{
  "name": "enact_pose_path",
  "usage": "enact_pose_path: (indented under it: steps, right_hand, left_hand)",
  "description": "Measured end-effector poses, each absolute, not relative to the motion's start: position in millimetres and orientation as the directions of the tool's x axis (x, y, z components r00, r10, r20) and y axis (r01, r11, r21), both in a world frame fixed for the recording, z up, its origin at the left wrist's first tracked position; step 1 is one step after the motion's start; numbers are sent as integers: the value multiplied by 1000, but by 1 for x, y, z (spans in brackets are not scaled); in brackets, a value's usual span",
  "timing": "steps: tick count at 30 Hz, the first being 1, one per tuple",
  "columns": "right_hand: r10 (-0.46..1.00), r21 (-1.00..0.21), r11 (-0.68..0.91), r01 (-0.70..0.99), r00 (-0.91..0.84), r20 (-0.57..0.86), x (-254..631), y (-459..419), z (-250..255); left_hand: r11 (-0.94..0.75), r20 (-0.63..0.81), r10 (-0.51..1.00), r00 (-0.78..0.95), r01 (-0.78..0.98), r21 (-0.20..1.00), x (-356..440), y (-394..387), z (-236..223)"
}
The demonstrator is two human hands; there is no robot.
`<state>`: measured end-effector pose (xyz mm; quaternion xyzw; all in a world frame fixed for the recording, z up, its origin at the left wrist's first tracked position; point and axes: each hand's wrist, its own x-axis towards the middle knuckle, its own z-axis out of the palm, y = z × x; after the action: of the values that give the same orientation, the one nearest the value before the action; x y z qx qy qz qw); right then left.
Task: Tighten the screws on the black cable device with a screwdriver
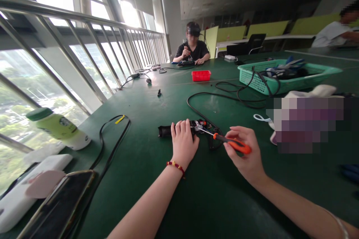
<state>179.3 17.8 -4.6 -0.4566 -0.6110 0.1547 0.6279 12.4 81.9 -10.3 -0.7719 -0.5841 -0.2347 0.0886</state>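
Green tabletop [134, 171] below, and the black device [165, 131] lies right in front, apparently opened, inner parts [205, 124] bared at one end, the work seemingly unfinished. Left hand [183, 140] clasps it, right hand [249, 162] grips an orange screwdriver [244, 147] reaching those parts; farther out, red tray [201, 77], then green basket [249, 81].

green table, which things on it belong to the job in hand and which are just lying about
Job in hand:
orange-and-black screwdriver, in the right hand
black device with exposed parts, under the left hand

Apparently just lying about:
green-capped Starbucks bottle
black-screened phone
red tray and teal basket, though either could serve the job
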Motion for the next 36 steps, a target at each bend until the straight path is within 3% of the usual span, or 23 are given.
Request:
enact_pose_path:
  steps: [5,11,19,26,31,36]
  right_hand:
    - [875,-862,406,304,141,462,182,17,-3]
    - [764,-749,532,394,157,626,181,16,-2]
    - [886,-845,410,342,70,458,181,15,2]
    - [783,-795,510,328,205,587,180,21,-4]
    - [874,-871,433,231,128,468,180,21,-4]
    - [909,-885,364,290,97,405,181,15,0]
  left_hand:
    - [-307,469,857,214,943,131,12,82,-11]
    - [-299,461,863,207,944,137,12,82,-10]
    - [-302,473,856,210,945,128,13,83,-12]
    - [-307,471,855,215,943,127,13,82,-11]
    - [-306,474,854,214,944,126,12,83,-12]
    - [-300,463,861,211,946,125,13,83,-12]
